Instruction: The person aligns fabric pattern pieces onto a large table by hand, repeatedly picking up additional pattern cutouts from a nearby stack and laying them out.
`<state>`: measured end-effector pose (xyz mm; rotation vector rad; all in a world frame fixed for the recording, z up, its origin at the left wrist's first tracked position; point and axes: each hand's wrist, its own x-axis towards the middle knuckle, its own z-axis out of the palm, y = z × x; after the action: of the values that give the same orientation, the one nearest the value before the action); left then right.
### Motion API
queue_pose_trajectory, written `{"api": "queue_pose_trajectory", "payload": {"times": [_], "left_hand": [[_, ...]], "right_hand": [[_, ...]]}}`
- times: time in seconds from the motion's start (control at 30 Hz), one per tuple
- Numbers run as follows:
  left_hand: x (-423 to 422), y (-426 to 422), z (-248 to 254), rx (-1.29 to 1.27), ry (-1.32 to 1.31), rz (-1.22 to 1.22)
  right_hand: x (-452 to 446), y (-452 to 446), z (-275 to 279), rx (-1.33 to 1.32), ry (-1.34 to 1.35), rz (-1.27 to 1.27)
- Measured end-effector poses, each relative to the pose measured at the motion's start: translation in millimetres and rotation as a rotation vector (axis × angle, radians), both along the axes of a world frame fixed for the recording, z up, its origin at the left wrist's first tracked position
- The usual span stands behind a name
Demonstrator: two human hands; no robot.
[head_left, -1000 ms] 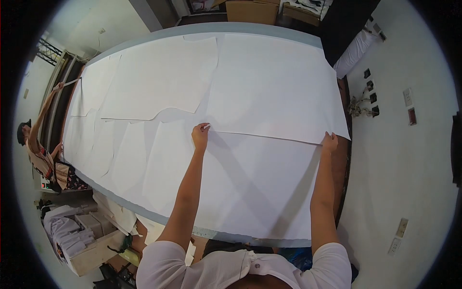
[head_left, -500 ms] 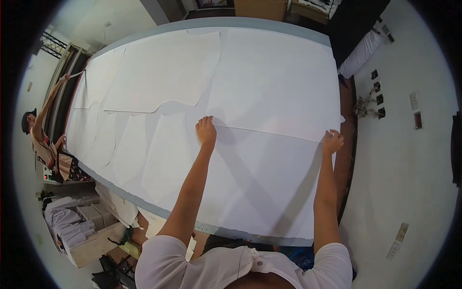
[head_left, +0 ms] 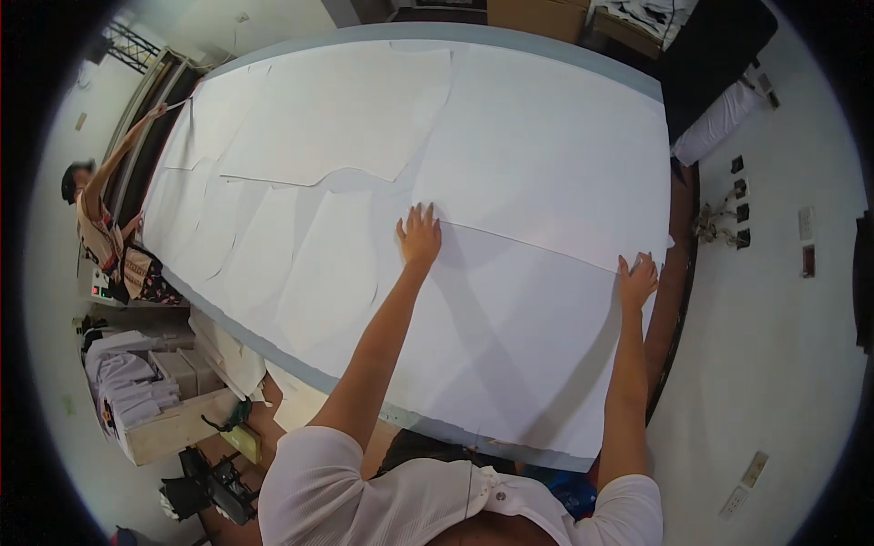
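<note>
Left hand (head_left: 421, 240): pressing, fingers wide
Right hand (head_left: 638, 280): touching near edge, fingers apart
White sheet (head_left: 546, 150): risking skewing through uneven pressure

Across the big table (head_left: 583, 60) lie broad white sheets (head_left: 546, 155), with cut, curved-edged white pieces (head_left: 337, 109) spread along its left side!

Brown box (head_left: 537, 18) (top cut off)
</note>
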<state>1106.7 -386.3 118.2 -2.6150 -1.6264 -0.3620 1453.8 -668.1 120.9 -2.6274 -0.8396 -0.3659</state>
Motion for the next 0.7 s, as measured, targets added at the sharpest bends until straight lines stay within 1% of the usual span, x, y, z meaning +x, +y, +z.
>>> {"api": "queue_pose_trajectory", "payload": {"times": [0.13, 0.27, 0.47, 0.6, 0.7], "left_hand": [[-5.3, -7.8, -8.7, 0.03, 0.049, -0.038], [-13.1, -6.1, -7.7, -0.029, 0.049, -0.063], [-10.0, -1.4, -8.0, 0.051, 0.025, -0.074], [-8.4, 2.4, -0.1, -0.127, 0.049, 0.001], [-4.8, 0.1, 2.2, -0.155, 0.069, 0.009]], "right_hand": [[-6.7, -5.3, 3.9, -0.064, 0.069, 0.011], [-15.7, 1.0, 3.2, -0.208, 0.097, -0.018], [-14.7, 1.9, 4.6, -0.204, 0.143, -0.011], [-16.3, 8.5, -0.2, -0.203, 0.126, -0.002], [-15.7, 5.4, -0.1, -0.225, 0.114, -0.016]]}}
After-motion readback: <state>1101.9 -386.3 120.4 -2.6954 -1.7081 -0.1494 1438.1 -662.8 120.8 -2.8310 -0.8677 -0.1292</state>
